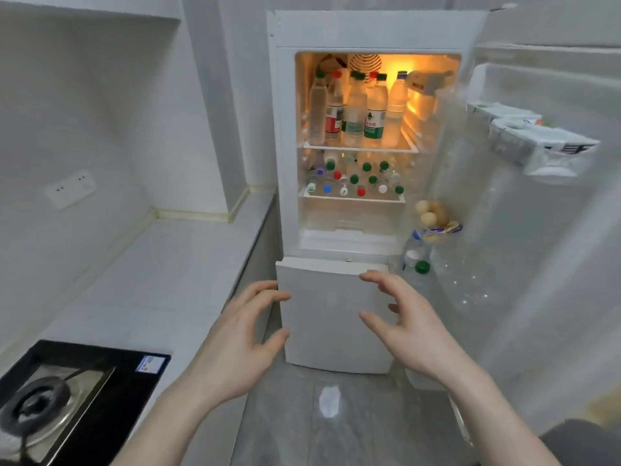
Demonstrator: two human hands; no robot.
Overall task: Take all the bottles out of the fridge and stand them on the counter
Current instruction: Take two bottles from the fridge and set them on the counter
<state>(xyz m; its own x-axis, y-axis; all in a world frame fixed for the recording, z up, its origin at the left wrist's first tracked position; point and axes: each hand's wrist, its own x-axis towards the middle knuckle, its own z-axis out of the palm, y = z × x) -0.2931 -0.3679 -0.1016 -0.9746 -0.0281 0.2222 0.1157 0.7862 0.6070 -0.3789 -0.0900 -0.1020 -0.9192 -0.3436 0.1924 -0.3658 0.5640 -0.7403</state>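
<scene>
The white fridge (285, 129) stands open ahead, its inside lit orange. Several clear plastic bottles (356, 109) with green, red and blue caps stand on the top shelf. On the shelf below, more bottles (353, 179) show mostly as coloured caps. A few further bottles (418, 260) sit low in the open door (537, 230) on the right. The white tiled counter (161, 270) runs along the left. My left hand (235, 341) and my right hand (410, 321) hover in front of the lower fridge door, fingers spread, holding nothing.
A black gas hob (67, 398) with a burner sits at the counter's near left end. Eggs and a packet (433, 216) rest in the door rack, cartons (531, 132) in the upper one. A wall socket (70, 188) is above the counter. Grey floor lies below.
</scene>
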